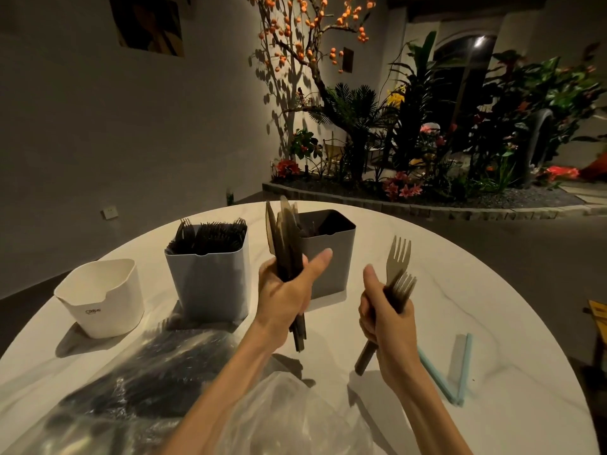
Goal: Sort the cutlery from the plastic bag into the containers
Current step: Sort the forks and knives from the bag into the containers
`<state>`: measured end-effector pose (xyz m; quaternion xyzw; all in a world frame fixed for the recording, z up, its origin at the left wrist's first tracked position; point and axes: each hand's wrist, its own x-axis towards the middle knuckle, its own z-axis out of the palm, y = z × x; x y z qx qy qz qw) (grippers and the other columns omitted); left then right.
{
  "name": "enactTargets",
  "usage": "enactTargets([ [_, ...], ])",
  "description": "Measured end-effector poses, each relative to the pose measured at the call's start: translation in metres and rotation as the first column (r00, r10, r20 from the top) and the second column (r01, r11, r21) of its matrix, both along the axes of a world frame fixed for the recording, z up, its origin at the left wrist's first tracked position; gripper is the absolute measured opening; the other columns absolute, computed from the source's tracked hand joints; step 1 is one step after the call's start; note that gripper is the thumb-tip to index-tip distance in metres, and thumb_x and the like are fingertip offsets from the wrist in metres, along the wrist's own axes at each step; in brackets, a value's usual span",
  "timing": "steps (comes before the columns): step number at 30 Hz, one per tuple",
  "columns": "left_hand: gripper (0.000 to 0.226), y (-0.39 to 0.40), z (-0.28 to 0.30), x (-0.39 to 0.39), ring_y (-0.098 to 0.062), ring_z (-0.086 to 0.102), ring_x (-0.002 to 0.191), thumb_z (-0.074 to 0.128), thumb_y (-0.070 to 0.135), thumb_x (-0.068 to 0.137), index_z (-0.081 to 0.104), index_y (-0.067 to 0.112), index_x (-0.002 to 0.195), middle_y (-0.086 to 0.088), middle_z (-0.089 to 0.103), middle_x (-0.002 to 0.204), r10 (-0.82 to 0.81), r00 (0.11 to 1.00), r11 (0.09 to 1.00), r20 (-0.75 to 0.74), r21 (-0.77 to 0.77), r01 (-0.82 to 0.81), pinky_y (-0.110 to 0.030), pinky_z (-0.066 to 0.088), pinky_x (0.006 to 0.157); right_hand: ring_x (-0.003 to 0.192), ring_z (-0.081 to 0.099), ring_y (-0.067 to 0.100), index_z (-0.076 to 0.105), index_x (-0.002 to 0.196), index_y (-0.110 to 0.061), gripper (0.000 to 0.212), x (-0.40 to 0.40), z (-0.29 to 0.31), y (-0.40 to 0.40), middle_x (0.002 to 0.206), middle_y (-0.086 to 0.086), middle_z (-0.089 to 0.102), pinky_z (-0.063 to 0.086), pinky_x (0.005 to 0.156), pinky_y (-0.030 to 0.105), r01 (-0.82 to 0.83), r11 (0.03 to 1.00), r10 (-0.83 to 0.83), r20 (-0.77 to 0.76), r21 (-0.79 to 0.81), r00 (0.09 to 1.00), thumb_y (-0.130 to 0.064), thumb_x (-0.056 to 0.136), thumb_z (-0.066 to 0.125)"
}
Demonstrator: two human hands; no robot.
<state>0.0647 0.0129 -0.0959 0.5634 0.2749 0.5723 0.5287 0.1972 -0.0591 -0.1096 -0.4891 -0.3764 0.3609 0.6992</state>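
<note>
Two grips busy: left hand (285, 292) clutching bunch of dark plastic knives (285, 239) upright. Right hand (382, 318) gripping dark plastic forks (398, 274), above white marble tabletop (476, 310).

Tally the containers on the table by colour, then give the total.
White container: 1
Light blue-grey container, full of forks: 1
Dark grey container: 1
Total: 3
</note>
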Motion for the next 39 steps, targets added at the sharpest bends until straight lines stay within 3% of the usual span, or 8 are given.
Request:
enactTargets([
  [4, 0.048, -0.001, -0.030, 0.009, -0.024, 0.045, 0.042, 0.077, 0.027, 0.082, 0.051, -0.008, 0.060, -0.023, 0.043, 0.049, 0.013, 0.992, 0.997, -0.124, 0.075, -0.004, -0.031, 0.046, 0.050, 0.043, 0.037, 0.010, 0.057, 0.051, -0.021, 0.044, 0.001, -0.010, 0.002, 0.050, -0.001, 0.043, 0.033, 0.046, 0.022, -0.123, 0.992, 0.123, 0.076, -0.005, 0.989, -0.044, 0.086, 0.068],
  [8, 0.030, -0.005, -0.061, 0.017, -0.018, 0.050, 0.037, 0.070, 0.003, 0.091, 0.059, 0.003, 0.062, -0.008, 0.050, 0.046, -0.015, 0.979, 0.992, -0.201, -0.126, -0.011, -0.028, 0.047, 0.050, 0.044, 0.038, 0.010, 0.057, 0.059, -0.014, 0.053, -0.004, -0.025, 0.008, 0.049, -0.001, 0.040, 0.036, 0.046, 0.020, -0.096, 0.974, 0.127, 0.142, -0.208, 0.982, -0.062, 0.079, 0.065],
  [11, 0.025, -0.001, -0.062, 0.019, -0.014, 0.050, 0.039, 0.077, 0.027, 0.087, 0.062, 0.009, 0.078, -0.003, 0.051, 0.048, -0.018, 0.964, 0.979, -0.266, -0.200, -0.036, -0.028, 0.047, 0.047, 0.042, 0.036, 0.010, 0.047, 0.057, -0.014, 0.059, -0.003, -0.028, 0.015, 0.048, 0.001, 0.039, 0.034, 0.047, 0.022, -0.041, 0.966, 0.056, 0.055, -0.256, 0.997, -0.068, 0.078, 0.060],
  [15, 0.057, -0.001, -0.063, 0.017, -0.016, 0.052, 0.042, 0.080, 0.048, 0.076, 0.056, 0.002, 0.100, -0.005, 0.054, 0.052, -0.062, 0.960, 0.938, -0.273, -0.344, -0.038, -0.027, 0.050, 0.050, 0.045, 0.035, 0.012, 0.046, 0.056, -0.016, 0.059, -0.002, -0.033, 0.017, 0.049, 0.002, 0.039, 0.033, 0.048, 0.023, -0.041, 0.952, 0.047, 0.011, -0.302, 0.999, -0.066, 0.082, 0.060],
  [21, 0.045, 0.008, -0.025, -0.001, -0.013, 0.028, 0.039, 0.074, 0.037, 0.088, 0.046, 0.018, 0.060, -0.003, 0.034, 0.050, -0.102, 0.991, 0.934, -0.091, -0.353, 0.064, -0.025, 0.028, 0.041, 0.043, 0.030, 0.009, 0.041, 0.046, -0.017, 0.059, -0.004, 0.025, 0.031, 0.047, -0.002, 0.036, 0.024, 0.045, 0.022, -0.126, 0.990, 0.125, -0.026, -0.064, 0.992, -0.055, 0.089, 0.057],
  [27, 0.042, 0.033, 0.032, -0.066, -0.011, 0.025, 0.042, 0.073, 0.029, 0.089, 0.046, 0.023, 0.057, 0.000, 0.034, 0.054, 0.008, 0.997, 0.952, 0.072, -0.306, 0.014, -0.025, 0.025, 0.045, 0.041, 0.027, 0.009, 0.036, 0.047, -0.017, 0.065, -0.062, 0.100, 0.097, 0.046, -0.004, 0.033, 0.024, 0.042, 0.020, -0.343, 0.928, 0.348, -0.008, 0.142, 0.938, -0.051, 0.101, 0.051],
  [33, 0.045, 0.045, 0.049, -0.144, -0.009, 0.029, 0.041, 0.070, 0.025, 0.093, 0.059, 0.021, 0.050, 0.002, 0.038, 0.050, 0.177, 0.984, 0.927, -0.028, -0.330, -0.176, -0.023, 0.026, 0.045, 0.045, 0.026, 0.013, 0.036, 0.052, -0.017, 0.064, -0.138, 0.126, 0.162, 0.050, -0.002, 0.030, 0.023, 0.048, 0.025, -0.443, 0.876, 0.457, -0.039, 0.189, 0.888, -0.058, 0.099, 0.050],
  [39, 0.046, 0.044, 0.041, -0.189, -0.012, 0.028, 0.038, 0.076, 0.025, 0.089, 0.047, 0.018, 0.053, -0.001, 0.034, 0.050, 0.191, 0.976, 0.919, -0.105, -0.329, -0.215, -0.024, 0.028, 0.039, 0.047, 0.047, 0.011, 0.054, 0.057, -0.017, 0.056, -0.189, 0.128, 0.202, 0.051, -0.002, 0.048, 0.044, 0.053, 0.021, -0.517, 0.849, 0.512, 0.074, 0.106, 0.856, -0.056, 0.098, 0.053],
])
